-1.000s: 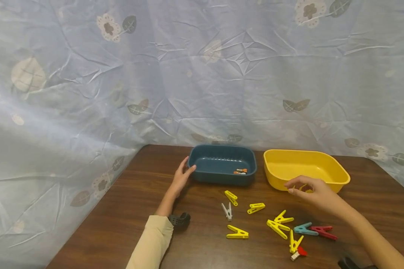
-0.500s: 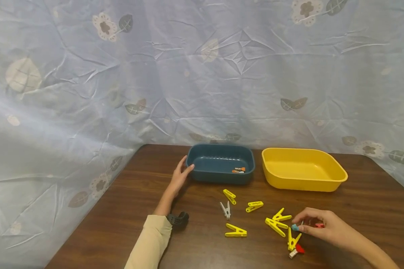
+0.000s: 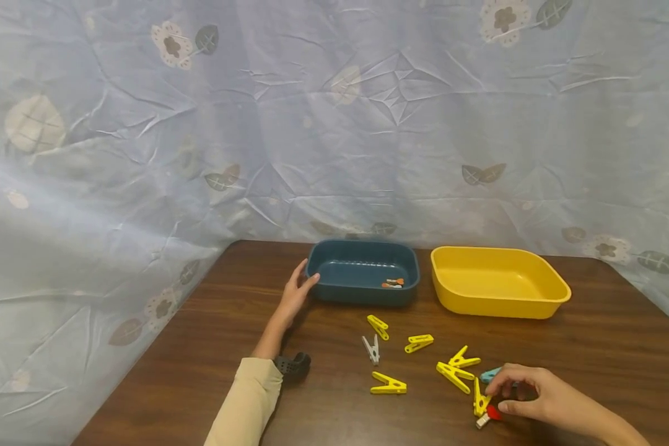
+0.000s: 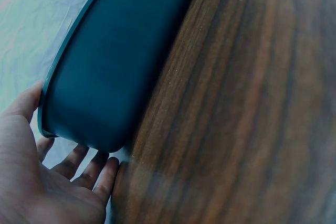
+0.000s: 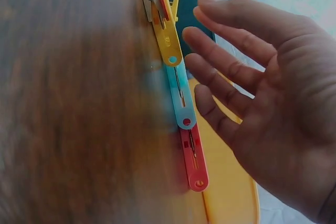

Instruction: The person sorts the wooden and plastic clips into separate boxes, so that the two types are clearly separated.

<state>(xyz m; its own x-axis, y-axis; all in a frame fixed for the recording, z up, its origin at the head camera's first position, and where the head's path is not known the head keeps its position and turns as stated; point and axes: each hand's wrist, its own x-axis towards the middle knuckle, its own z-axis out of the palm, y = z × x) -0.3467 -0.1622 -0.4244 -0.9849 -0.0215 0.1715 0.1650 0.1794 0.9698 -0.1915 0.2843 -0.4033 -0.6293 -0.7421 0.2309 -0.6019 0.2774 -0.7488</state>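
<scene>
The left hand [image 3: 294, 297] lies against the left end of a dark blue rectangular plastic basin [image 3: 362, 295], fingers extended and spread along its outer wall, thumb at the rim. Small orange-and-white pieces [image 3: 393, 283] lie inside that basin, away from this hand. Nearer the person, between the two hands, a grey plastic clothespin [image 3: 373, 355] and three yellow plastic clothespins [image 3: 397, 388] lie scattered on the brown wood-grain tabletop [image 3: 323, 402]. Closer to the right hand [image 3: 535, 393] are three more yellow ones and a small red-and-silver clip [image 3: 493, 413], just beside its thumb. A yellow rectangular plastic basin [image 3: 502, 306] stands beyond this hand. The right hand hovers with loosely bent fingers, grasping nothing, beside a teal plastic clothespin [image 5: 181, 98] and a red plastic clothespin [image 5: 195, 166].
</scene>
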